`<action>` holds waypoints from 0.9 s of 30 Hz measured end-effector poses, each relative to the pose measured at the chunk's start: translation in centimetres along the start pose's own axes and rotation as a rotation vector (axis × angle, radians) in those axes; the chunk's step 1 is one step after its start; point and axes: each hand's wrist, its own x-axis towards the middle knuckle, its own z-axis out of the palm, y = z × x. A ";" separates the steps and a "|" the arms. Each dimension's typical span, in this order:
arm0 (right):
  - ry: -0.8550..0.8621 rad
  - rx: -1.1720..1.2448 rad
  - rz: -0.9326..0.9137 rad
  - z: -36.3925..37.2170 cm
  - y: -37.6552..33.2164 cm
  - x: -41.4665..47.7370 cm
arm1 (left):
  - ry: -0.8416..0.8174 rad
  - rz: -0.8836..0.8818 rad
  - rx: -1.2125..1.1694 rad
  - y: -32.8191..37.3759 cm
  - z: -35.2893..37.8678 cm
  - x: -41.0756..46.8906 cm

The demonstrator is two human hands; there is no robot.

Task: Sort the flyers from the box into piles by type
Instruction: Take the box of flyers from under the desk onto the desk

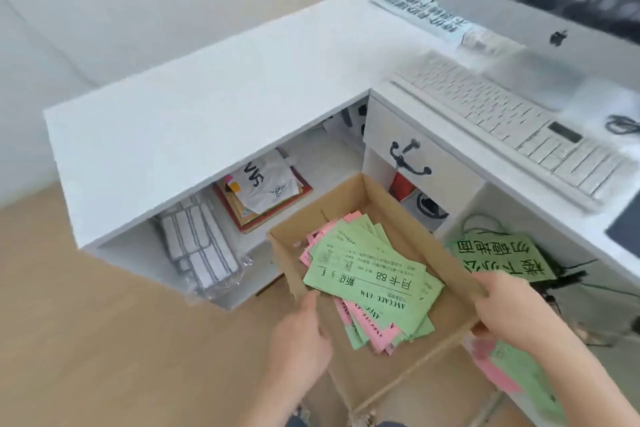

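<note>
Head view: we face a white L-shaped desk (207,97). Below its edge, near us, the open cardboard box (398,378) holds a loose heap of green and pink flyers (367,274). Our hands are apart: the left hand (301,340) grips the box's left wall, and the right hand (512,312) grips its right wall.

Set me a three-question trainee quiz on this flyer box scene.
1. True or false: the flyers in the box are already sorted by colour.
2. How many hands grip the box? A) none B) one C) two
3. Fill in: the flyers are green and ____.
Key: 1 false, they lie mixed; 2 C, left hand and right hand; 3 pink.
</note>
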 end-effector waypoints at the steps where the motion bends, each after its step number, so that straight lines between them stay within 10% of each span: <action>1: -0.004 0.033 -0.003 -2.1 -0.1 -1.2 | 0.018 0.038 0.037 1.3 -1.5 -0.6; 18: 0.169 0.659 -0.166 -13.5 -13.4 1.8 | 0.612 0.505 -0.117 6.0 -21.0 6.1; 27: 0.354 0.696 -0.094 -10.7 -23.0 12.1 | 0.375 0.809 0.238 2.0 -23.3 18.0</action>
